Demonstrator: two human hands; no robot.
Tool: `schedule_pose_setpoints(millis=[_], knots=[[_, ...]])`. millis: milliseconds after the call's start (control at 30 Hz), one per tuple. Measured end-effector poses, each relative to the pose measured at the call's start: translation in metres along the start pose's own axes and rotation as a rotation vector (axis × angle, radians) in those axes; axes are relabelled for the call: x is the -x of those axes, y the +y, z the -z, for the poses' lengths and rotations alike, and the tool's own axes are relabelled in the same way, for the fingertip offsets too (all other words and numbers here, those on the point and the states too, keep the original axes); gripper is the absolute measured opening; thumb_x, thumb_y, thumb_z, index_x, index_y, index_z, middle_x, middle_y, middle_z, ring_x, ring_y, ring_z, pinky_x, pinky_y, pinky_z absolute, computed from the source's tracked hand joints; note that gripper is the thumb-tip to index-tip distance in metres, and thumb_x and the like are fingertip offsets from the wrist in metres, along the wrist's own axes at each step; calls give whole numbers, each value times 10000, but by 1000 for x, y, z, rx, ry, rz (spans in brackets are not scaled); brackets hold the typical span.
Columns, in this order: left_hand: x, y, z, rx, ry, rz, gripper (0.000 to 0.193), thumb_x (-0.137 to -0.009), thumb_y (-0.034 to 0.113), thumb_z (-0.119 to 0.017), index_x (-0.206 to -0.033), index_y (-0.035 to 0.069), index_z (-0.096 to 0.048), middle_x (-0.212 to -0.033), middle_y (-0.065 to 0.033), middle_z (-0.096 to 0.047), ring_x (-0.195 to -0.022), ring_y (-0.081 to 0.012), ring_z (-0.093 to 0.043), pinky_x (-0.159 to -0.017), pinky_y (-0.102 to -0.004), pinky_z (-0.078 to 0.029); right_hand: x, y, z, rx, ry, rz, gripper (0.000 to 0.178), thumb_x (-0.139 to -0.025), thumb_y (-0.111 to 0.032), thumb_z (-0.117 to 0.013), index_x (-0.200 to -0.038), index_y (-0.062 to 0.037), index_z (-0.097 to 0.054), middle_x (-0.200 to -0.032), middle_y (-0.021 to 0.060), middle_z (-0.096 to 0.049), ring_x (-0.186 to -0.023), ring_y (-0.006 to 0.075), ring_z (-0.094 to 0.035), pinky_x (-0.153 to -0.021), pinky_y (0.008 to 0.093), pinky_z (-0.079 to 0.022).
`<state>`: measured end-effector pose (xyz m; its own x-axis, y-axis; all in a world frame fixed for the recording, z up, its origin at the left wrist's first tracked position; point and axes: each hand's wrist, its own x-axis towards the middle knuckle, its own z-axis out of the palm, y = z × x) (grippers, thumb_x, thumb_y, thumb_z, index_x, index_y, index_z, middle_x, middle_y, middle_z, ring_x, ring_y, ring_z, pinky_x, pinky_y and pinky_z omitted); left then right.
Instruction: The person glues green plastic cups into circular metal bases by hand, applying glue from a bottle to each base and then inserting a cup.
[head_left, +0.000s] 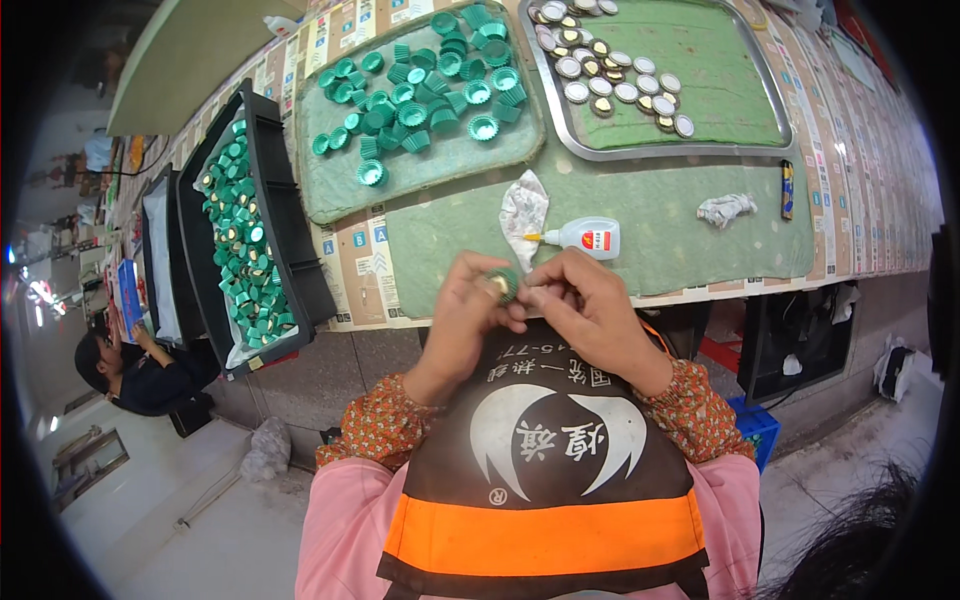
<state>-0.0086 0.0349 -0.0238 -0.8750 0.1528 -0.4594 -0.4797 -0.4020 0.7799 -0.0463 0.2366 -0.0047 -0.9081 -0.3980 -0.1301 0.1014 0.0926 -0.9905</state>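
Note:
Just over the table's near edge, my left hand [468, 298] grips a small green fluted cup [503, 285] with a gold-coloured piece showing in it. Close beside it, my right hand [588, 305] has its thumb and fingers pinched together near the cup's rim; whatever is between them is too small to make out. Beyond my hands lies a small white glue bottle [590, 239] on its side, its yellow tip resting on a crumpled white cloth [525, 207].
A tray of loose green fluted cups [325, 190] stands beyond at left, a metal-rimmed tray of round white-and-gold discs [640, 152] at right. A black crate [290, 215] holds filled cups. A crumpled tissue [726, 209] and a blue lighter-like object [787, 190] lie at right. A person [140, 365] works far left.

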Motion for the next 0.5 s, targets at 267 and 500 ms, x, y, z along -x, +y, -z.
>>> schedule_pose_setpoints(millis=[267,500], knots=[[20,104,105,461,178,-655,291,-1070,217,-552,-1300,42,-581,-1284,-128,-665,-970,-179,-678,-849,-319,-582,3,-14,39,167,131,59,58,-966,-51,-649,-989,-2,-668,-874,-1,-572,-727,58,-472,-640,239,-391],[-3,119,112,138,379,-569,372,-1064,219,-565,-1354,-14,-537,-1210,-82,-654,-981,-161,-618,-790,-292,-544,-3,-13,45,400,266,227,93,-921,-16,-671,-1011,5,-659,-894,89,-598,-737,184,-591,-629,306,-468]])
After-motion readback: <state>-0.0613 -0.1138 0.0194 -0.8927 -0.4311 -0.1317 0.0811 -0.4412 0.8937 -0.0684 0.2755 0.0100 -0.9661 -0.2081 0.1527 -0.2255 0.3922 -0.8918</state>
